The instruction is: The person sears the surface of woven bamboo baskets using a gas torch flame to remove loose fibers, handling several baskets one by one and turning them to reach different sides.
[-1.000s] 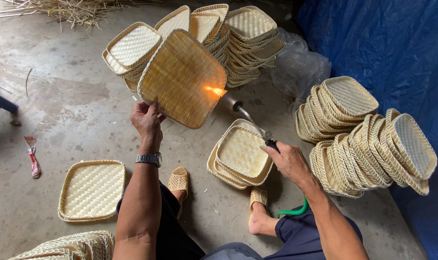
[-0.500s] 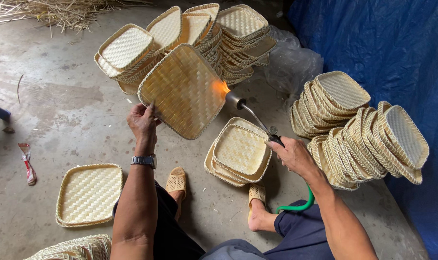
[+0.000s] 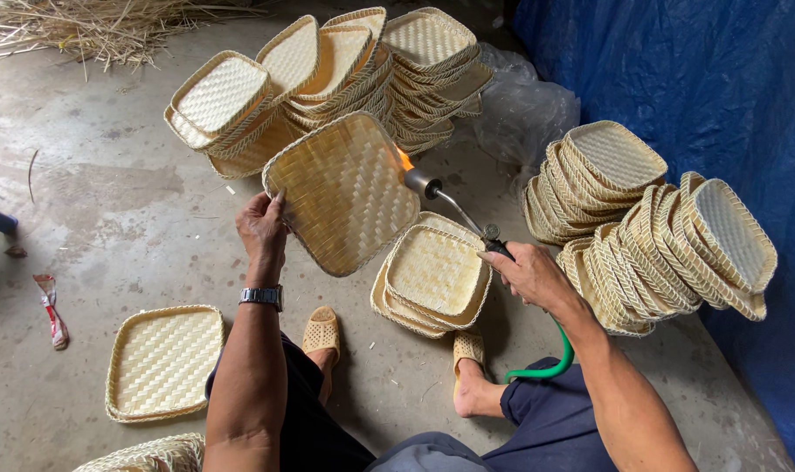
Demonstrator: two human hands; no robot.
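Observation:
My left hand (image 3: pixel 262 229) grips the lower left edge of a square woven bamboo tray (image 3: pixel 343 190), held up and tilted with its bottom toward me. My right hand (image 3: pixel 532 274) is closed on the handle of a gas torch (image 3: pixel 454 207) with a green hose (image 3: pixel 546 365). The torch's small orange flame (image 3: pixel 404 159) touches the tray's upper right rim. Below the torch lies a short stack of the same trays (image 3: pixel 432 275) on the concrete floor.
Tall leaning stacks of trays stand at the back (image 3: pixel 328 79) and at the right (image 3: pixel 651 236) against a blue tarp (image 3: pixel 677 79). A single tray (image 3: pixel 163 361) lies at the lower left. Straw (image 3: pixel 92 26) is piled at the top left. My sandalled feet (image 3: pixel 321 334) rest beside the short stack.
The held tray has turned and shifted slightly, so the flame now plays on its upper right rim. Both hands keep their grips.

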